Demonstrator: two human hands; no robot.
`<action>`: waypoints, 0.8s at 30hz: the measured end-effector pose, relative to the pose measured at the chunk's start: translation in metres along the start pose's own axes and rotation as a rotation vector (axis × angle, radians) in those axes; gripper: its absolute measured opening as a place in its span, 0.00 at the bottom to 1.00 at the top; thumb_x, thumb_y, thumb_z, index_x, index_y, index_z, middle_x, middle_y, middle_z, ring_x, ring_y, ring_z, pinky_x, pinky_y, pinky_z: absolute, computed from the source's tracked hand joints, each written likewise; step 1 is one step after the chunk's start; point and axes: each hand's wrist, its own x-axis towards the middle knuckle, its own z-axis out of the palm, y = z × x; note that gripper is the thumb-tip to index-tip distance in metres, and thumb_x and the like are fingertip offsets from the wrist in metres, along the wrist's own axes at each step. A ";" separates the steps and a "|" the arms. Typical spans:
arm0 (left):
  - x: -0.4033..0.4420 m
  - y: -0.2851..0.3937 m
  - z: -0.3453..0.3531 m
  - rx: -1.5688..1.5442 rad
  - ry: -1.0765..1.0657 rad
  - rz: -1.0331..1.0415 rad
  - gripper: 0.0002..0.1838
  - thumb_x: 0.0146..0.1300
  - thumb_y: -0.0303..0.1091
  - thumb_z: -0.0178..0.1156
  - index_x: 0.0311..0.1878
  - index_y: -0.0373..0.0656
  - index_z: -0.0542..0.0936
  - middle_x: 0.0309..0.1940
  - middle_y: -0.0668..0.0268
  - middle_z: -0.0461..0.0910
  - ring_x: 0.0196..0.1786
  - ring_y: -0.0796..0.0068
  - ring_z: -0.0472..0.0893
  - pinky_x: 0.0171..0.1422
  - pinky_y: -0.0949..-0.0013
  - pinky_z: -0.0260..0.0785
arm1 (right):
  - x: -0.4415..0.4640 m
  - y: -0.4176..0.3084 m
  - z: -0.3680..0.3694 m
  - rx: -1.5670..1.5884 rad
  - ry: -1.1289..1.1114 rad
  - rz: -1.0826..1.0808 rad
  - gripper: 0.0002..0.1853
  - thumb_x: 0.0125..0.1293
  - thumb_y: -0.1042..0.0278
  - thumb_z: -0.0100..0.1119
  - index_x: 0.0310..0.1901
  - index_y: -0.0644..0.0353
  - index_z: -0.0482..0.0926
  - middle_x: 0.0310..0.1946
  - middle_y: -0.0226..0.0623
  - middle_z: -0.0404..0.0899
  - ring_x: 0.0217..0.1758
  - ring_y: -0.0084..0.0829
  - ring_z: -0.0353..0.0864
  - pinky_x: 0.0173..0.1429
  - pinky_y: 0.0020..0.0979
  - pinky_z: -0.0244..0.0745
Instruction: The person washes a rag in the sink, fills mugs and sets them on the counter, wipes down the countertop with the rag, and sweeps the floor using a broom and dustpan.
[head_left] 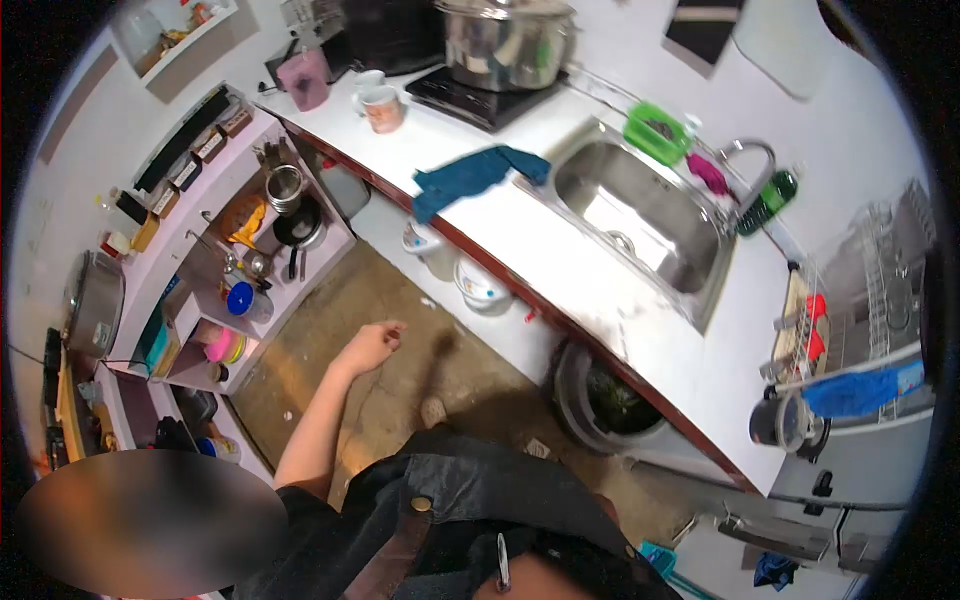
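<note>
My left hand (368,348) hangs over the brown floor (300,370), between the shelves and the counter. Its fingers are loosely curled, and whether anything small is inside them is hidden. It touches no surface. My right hand does not show. A dark teal cloth (475,178) lies crumpled on the white counter (560,260), partly over its front edge, just left of the steel sink (640,205). Two cups (381,108) stand near the back left of the counter, beside a black cooktop (485,100) that bears a large steel pot (505,45).
Pink shelves (305,265) with pans and jars line the left side. Below the counter stand white buckets (480,285) and a grey bin (580,410). A green basket (655,135), a green bottle (770,200) and a dish rack (880,300) are around the sink.
</note>
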 end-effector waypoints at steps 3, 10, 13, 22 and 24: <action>0.016 -0.022 -0.037 -0.029 -0.014 0.069 0.21 0.57 0.25 0.53 0.56 0.41 0.73 0.41 0.59 0.79 0.41 0.67 0.79 0.50 0.68 0.70 | 0.037 -0.085 0.075 -0.086 -0.181 -0.125 0.24 0.64 0.55 0.53 0.57 0.60 0.71 0.45 0.42 0.78 0.45 0.36 0.77 0.43 0.36 0.74; 0.051 -0.086 -0.126 -0.292 -0.059 0.088 0.19 0.57 0.25 0.55 0.54 0.42 0.75 0.41 0.60 0.80 0.42 0.71 0.78 0.49 0.70 0.70 | -0.012 -0.327 0.296 -0.508 -0.616 -0.403 0.24 0.68 0.54 0.48 0.59 0.60 0.70 0.51 0.34 0.77 0.56 0.29 0.73 0.60 0.30 0.65; 0.073 -0.110 -0.168 -0.387 0.041 0.084 0.20 0.56 0.24 0.56 0.54 0.43 0.75 0.40 0.60 0.80 0.42 0.72 0.78 0.50 0.71 0.70 | -0.015 -0.384 0.339 -0.592 -0.723 -0.543 0.19 0.69 0.64 0.49 0.59 0.62 0.71 0.51 0.37 0.77 0.54 0.27 0.74 0.59 0.28 0.66; 0.078 -0.353 -0.148 0.229 0.279 -0.534 0.24 0.43 0.26 0.61 0.49 0.48 0.78 0.44 0.51 0.77 0.52 0.53 0.75 0.57 0.58 0.67 | 0.059 -0.552 0.477 -0.522 -0.912 -0.621 0.24 0.64 0.68 0.54 0.61 0.62 0.66 0.53 0.37 0.74 0.57 0.29 0.71 0.61 0.29 0.63; 0.044 -0.356 -0.149 0.217 0.164 -0.780 0.30 0.44 0.33 0.66 0.55 0.48 0.74 0.45 0.52 0.78 0.52 0.53 0.75 0.58 0.57 0.66 | 0.067 -0.582 0.538 -0.659 -0.895 -0.637 0.24 0.64 0.68 0.54 0.62 0.61 0.66 0.54 0.37 0.73 0.57 0.28 0.70 0.61 0.29 0.63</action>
